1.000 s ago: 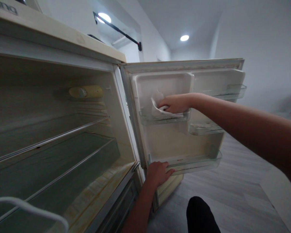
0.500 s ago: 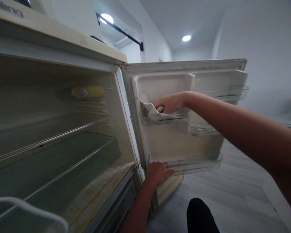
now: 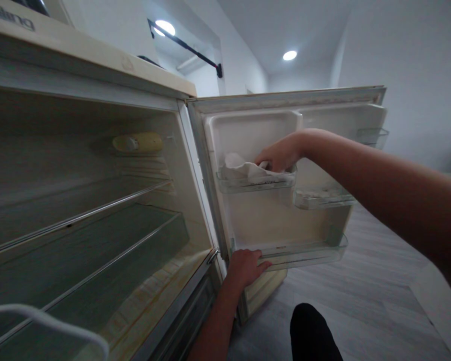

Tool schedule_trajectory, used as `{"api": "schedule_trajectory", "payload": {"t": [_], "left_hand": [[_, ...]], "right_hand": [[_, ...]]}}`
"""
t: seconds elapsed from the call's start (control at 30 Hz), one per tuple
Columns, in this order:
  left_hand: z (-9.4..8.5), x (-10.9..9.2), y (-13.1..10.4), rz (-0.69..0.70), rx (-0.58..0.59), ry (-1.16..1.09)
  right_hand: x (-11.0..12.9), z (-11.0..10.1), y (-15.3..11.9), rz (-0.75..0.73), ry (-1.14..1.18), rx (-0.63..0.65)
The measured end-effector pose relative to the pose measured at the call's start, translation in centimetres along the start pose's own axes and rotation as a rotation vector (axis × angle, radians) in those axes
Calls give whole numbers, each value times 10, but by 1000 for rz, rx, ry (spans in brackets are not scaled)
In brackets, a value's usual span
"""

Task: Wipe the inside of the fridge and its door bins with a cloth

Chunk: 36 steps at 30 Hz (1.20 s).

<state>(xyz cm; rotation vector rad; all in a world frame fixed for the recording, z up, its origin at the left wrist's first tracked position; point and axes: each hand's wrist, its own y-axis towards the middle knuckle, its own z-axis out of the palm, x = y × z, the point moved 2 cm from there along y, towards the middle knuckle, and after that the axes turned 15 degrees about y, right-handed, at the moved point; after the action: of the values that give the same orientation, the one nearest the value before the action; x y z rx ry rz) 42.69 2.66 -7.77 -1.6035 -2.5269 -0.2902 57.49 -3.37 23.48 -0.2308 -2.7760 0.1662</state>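
My right hand [image 3: 281,153] is closed on a white cloth [image 3: 242,168], pressed down inside the clear upper-left door bin [image 3: 248,185]. Part of the cloth spreads leftward along the bin, its edge rising above the rim. The fingertips are partly hidden in the folds. Low on the opened fridge door [image 3: 270,220], my left hand [image 3: 247,266] rests on the left end of the bottom door bin [image 3: 308,255], its fingers stretched over the rim.
At left is the fridge interior with glass shelves [image 3: 97,205] and a yellowed lamp cover [image 3: 137,143]. A white cable [image 3: 48,323] loops across the lower left. Another clear bin [image 3: 319,199] hangs on the door's right half. My dark-clad knee [image 3: 311,331] is below, over the grey floor [image 3: 372,281].
My right hand has moved rightward along the upper-left bin with the cloth, which now lies lower and more spread out. My left hand stays at the bottom bin.
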Motion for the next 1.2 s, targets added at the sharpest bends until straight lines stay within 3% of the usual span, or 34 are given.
{"api": "schedule_trajectory", "payload": {"t": [0.1,0.2,0.4,0.53,0.67,0.77,0.87,0.93,1.03,1.1,1.2], "left_hand": [[-1,-1,-1,-1,-6,6],[-2,-1,-1,2,-2,8],[-1,-1,-1,0,-6,13],[-2,-1,-2,9,0,0],[-3,-1,-2,11,3,0],[-3,-1,-2,3,-3,4],[-2,-2,-2,1,-3,14],[-2,-2,-3,0,0,18],[-3,-2,-3,1,10,17],[-4,-3,-3,2,11,14],[-3,-2,-3,-2,11,9]], "right_hand": [[7,-1,-2,66,-143,79],[10,-3,-2,97,-234,70],[2,-4,3,41,-43,-37],[-7,0,4,-94,-109,25],[-6,3,0,-264,-60,-131],[6,11,-5,-554,129,-308],[24,35,-9,-743,218,-290],[38,58,-10,-718,49,-282],[58,89,-8,-570,-314,-494],[67,102,-4,-469,-466,-618],[75,108,5,-358,-540,-691]]}}
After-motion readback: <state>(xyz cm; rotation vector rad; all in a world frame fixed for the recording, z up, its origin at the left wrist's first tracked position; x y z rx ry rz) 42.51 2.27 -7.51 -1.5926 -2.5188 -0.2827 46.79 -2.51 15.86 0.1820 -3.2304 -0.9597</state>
